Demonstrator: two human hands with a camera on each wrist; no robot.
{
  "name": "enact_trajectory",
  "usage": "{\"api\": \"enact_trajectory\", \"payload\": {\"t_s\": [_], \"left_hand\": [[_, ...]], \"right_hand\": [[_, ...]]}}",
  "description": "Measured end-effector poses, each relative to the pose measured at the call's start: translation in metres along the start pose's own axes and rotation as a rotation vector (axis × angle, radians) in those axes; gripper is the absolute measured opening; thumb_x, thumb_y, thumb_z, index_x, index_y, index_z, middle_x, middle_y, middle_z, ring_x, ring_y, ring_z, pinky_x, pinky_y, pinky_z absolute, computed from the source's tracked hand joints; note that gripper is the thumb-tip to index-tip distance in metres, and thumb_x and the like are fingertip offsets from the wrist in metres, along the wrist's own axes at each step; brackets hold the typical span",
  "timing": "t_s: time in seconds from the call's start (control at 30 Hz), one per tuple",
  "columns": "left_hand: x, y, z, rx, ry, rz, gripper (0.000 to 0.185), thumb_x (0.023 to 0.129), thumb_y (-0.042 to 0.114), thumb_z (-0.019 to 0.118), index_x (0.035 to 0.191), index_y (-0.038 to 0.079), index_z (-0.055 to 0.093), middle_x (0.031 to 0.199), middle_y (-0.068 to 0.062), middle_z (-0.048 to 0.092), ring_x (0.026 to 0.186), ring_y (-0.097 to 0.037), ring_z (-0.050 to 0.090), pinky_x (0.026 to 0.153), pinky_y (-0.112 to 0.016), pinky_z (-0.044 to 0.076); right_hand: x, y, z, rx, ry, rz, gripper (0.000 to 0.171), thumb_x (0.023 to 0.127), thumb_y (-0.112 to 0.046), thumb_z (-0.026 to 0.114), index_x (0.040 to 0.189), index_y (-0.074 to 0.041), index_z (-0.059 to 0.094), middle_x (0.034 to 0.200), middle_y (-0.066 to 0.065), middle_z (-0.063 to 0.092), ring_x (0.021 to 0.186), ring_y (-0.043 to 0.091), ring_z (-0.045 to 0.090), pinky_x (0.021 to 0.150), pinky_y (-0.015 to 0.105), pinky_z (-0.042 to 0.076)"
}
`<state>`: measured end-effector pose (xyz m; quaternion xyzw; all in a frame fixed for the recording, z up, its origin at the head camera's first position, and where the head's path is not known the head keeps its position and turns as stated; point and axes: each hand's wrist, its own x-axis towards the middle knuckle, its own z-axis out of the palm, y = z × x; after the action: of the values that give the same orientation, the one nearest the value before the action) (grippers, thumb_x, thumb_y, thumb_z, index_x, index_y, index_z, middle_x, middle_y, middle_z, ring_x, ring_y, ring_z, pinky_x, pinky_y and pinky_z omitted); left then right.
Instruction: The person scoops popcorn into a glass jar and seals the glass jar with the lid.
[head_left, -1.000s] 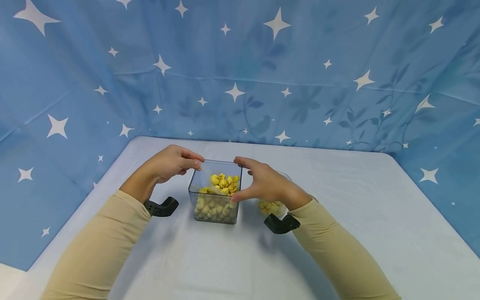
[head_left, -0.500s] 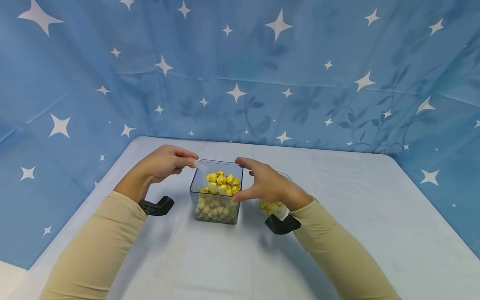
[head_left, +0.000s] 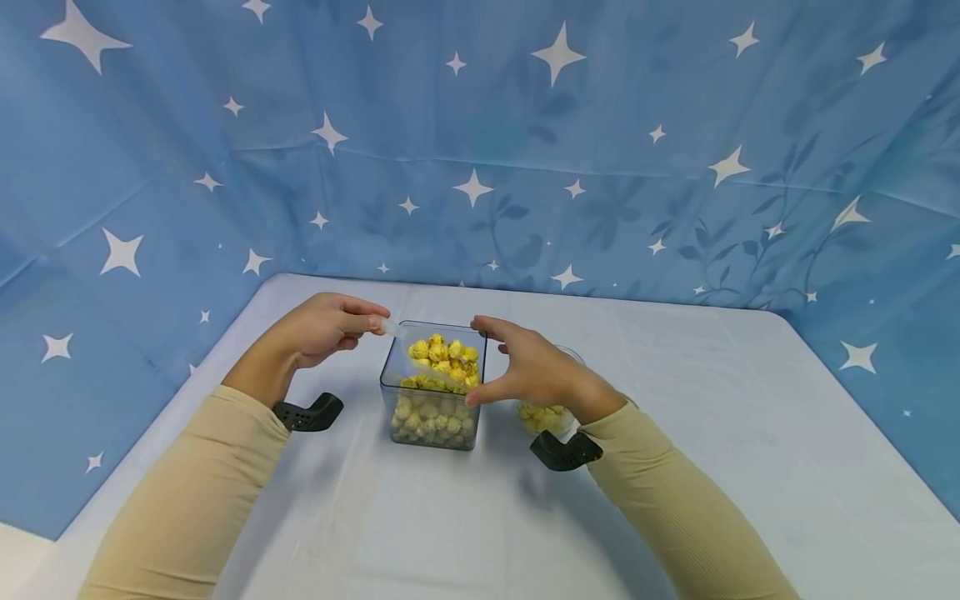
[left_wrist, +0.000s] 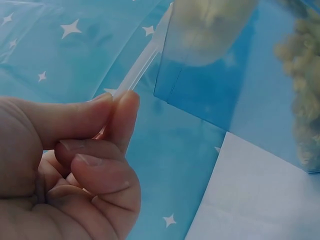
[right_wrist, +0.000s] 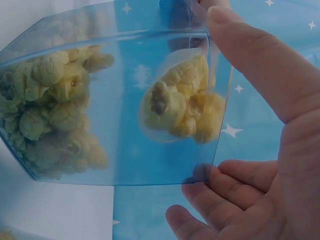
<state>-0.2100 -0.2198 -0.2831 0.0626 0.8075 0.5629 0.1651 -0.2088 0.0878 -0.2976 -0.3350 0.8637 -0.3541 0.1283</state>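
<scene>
Popcorn (head_left: pixel 442 354) heaped in clear spoon (head_left: pixel 420 354), raised over clear square container (head_left: pixel 431 392), more popcorn filling container's lower half. Left hand (head_left: pixel 318 329) pinches spoon handle between thumb and forefinger, other fingers curled. Right hand (head_left: pixel 525 367) braces container's right wall, thumb at rim, fingers against its side. Behind right palm, second clear bowl (head_left: pixel 543 412) with popcorn, mostly hidden. Beyond fingertips: pale table (head_left: pixel 675 367), starred blue backdrop (head_left: pixel 600 150).

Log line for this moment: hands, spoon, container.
left hand: pinches clear spoon loaded with popcorn | right hand: steadies clear container | second container: behind right wrist
</scene>
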Motion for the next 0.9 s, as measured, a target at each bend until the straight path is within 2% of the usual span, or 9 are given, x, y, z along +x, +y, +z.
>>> {"api": "enact_trajectory", "payload": {"t_s": [0.33, 0.9], "left_hand": [[-0.002, -0.004, -0.005, -0.039, 0.022, 0.021, 0.041, 0.106, 0.009, 0.049, 0.142, -0.009, 0.048, 0.104, -0.005, 0.061, 0.064, -0.011, 0.032, 0.066, -0.027, 0.037], [-0.004, -0.005, -0.011, -0.064, 0.037, 0.020, 0.041, 0.106, 0.009, 0.050, 0.141, -0.011, 0.047, 0.103, -0.003, 0.063, 0.065, -0.011, 0.034, 0.066, -0.025, 0.038]], "right_hand": [[0.001, 0.001, 0.000, 0.004, -0.006, 0.003, 0.105, 0.079, -0.035, 0.088, 0.157, -0.003, 0.026, 0.159, 0.012, 0.033, 0.144, 0.028, 0.033, 0.113, 0.044, 0.032], [0.001, 0.002, -0.001, 0.007, -0.004, 0.014, 0.105, 0.078, -0.035, 0.088, 0.157, -0.003, 0.027, 0.159, 0.011, 0.033, 0.144, 0.029, 0.033, 0.113, 0.047, 0.032]]}}
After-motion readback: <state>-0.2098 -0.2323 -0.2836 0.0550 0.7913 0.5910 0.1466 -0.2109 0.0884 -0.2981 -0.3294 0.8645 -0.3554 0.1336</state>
